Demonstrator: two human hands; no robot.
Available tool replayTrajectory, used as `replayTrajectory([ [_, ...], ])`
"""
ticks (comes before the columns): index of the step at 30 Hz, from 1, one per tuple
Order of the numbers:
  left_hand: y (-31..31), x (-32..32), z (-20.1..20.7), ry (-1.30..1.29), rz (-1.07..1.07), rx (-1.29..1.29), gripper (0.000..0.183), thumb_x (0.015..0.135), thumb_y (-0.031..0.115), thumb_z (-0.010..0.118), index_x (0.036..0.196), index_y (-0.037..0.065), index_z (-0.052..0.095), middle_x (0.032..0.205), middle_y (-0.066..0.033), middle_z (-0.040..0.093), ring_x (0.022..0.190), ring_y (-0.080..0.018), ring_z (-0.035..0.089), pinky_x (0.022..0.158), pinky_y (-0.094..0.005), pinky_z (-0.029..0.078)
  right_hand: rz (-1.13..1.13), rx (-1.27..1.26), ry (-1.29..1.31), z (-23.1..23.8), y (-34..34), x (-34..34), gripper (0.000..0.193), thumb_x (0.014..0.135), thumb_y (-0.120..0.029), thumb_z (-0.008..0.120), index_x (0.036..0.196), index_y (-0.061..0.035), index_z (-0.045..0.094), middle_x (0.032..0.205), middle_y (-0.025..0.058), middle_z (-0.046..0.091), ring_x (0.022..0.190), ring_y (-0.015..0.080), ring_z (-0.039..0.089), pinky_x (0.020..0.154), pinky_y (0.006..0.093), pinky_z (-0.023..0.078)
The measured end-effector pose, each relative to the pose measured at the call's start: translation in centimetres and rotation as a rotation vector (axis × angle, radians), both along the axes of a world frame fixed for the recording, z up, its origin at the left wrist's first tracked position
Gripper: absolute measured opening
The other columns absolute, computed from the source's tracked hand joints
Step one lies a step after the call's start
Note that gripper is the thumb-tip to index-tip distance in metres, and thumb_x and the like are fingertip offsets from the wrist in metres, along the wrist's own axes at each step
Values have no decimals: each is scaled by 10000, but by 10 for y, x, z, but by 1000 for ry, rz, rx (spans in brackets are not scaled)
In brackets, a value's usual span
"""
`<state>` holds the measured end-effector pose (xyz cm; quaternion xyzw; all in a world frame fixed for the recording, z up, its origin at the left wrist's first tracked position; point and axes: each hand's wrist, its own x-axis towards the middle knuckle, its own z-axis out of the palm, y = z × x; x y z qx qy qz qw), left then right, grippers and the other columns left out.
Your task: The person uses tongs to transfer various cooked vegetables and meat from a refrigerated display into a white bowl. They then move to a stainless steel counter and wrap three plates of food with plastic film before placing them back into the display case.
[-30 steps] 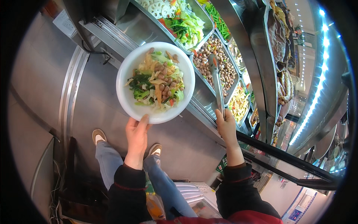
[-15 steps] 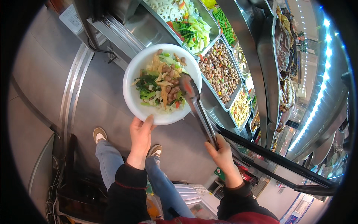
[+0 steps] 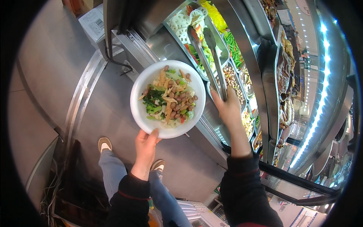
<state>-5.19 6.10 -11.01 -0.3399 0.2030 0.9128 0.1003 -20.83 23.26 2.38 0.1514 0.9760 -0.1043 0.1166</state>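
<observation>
My left hand (image 3: 146, 148) grips the near rim of a white bowl (image 3: 140, 120), thumb on top. Inside lie peanuts (image 3: 177, 109), leafy greens (image 3: 153, 97), and yellowish strips that look like tofu skin (image 3: 163, 77). My right hand (image 3: 230, 107) is closed round the handle end of metal tongs (image 3: 213, 56). The tongs' arms are spread apart, with nothing seen between their tips. Those tips hang over a tray holding sliced lotus root (image 3: 179, 26) and cut vegetables. Just beyond my right hand, a tray of peanuts (image 3: 233, 81) is partly hidden by the hand and tongs.
Farther trays hold green beans (image 3: 233, 49) and a yellow food (image 3: 214, 16). A steel ledge (image 3: 249, 38) and cured meats (image 3: 285, 75) stand to the right, near a bright light strip (image 3: 326, 64). A white box (image 3: 92, 23) sits far left. My shoes (image 3: 104, 143) rest on grey floor.
My right hand has swung the tongs from over the bowl up and away to the lotus root tray, and their arms have spread. The bowl sits slightly lower and farther right.
</observation>
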Motion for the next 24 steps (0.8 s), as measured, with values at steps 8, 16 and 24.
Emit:
replayTrajectory([
  [8,-12,0,-2,18,16,6,232,881,13,539,1110,-20,534,1065,-112,599,929,-163,598,800,-299,498,119,98,-197,14,-14,-45,587,815,-434,608,1101,75,551,994,254,626,956,337,614,859,383,435],
  [16,-14,1,1,21,40,-10,240,881,32,552,1117,-5,539,1082,-110,601,962,-179,606,845,-328,508,-67,-270,-226,19,7,-27,300,852,-328,619,827,-38,548,619,11,516,478,77,444,436,250,364],
  [24,-14,6,-4,23,0,-43,240,885,57,563,1116,-4,541,1086,-101,602,964,-175,605,853,-332,501,-107,-293,-52,9,22,-8,252,851,-297,638,854,-49,594,574,-16,493,476,57,413,437,243,321],
])
